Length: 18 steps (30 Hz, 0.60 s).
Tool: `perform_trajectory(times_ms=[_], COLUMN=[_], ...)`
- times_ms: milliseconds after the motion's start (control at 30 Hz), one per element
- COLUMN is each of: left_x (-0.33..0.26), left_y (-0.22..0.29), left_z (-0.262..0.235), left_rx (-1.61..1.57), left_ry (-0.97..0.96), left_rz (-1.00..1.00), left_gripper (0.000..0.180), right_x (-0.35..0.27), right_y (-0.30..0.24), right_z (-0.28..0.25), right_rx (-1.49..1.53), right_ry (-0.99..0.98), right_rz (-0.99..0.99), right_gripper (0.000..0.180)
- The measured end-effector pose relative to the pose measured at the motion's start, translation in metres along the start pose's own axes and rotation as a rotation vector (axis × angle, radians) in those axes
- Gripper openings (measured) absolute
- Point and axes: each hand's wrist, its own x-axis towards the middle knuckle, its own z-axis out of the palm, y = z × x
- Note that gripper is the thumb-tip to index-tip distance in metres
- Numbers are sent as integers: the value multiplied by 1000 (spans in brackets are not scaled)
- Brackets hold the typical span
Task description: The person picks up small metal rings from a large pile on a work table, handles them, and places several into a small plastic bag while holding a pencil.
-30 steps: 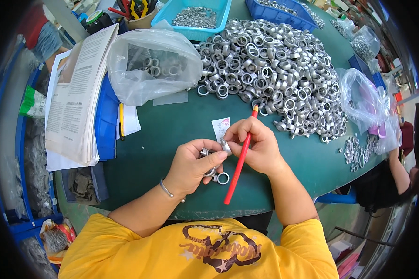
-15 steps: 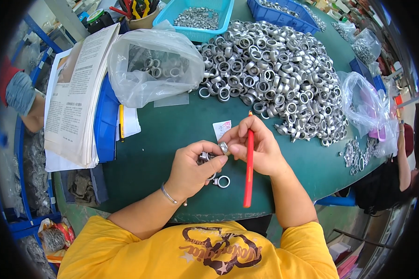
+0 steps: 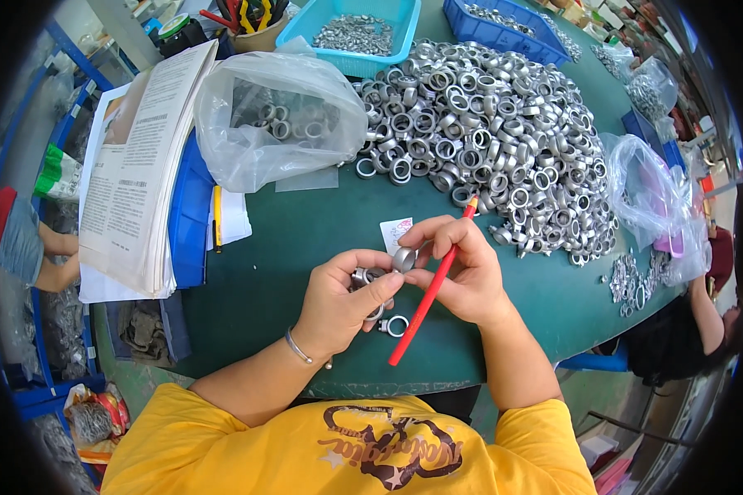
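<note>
My left hand (image 3: pixel 343 301) cups a few silver metal rings (image 3: pixel 363 276) and pinches one ring (image 3: pixel 404 259) at its fingertips. My right hand (image 3: pixel 462 268) meets it there, fingertips on the same ring, while gripping a red pencil (image 3: pixel 428 299) that slants from upper right to lower left. One loose ring (image 3: pixel 395 326) lies on the green table (image 3: pixel 281 247) just under my hands. A small white card (image 3: pixel 392 233) lies behind them.
A big heap of silver rings (image 3: pixel 487 140) fills the far middle. A clear bag with rings (image 3: pixel 276 115) and an open booklet (image 3: pixel 140 173) on blue folders lie at left. Blue trays (image 3: pixel 355 29) stand at the back. Another bag (image 3: pixel 652 194) and a person sit at right.
The pencil has swung from nearly upright to a slant, its tip leaning right. Both hands stay together over the same spot, still working one ring.
</note>
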Motion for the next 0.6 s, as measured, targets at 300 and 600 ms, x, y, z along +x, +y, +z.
perform_trajectory(times_ms=[300, 600], left_x=[2, 0], left_y=[-6, 3], left_z=[-3, -5], left_rx=[205, -147], left_ry=[20, 33], left_rz=[298, 21], left_gripper=[19, 18], right_x=[0, 3], right_y=[1, 1], right_z=[-3, 1], right_rx=[227, 393], right_ry=[38, 34], right_rz=[133, 41], right_gripper=[35, 38])
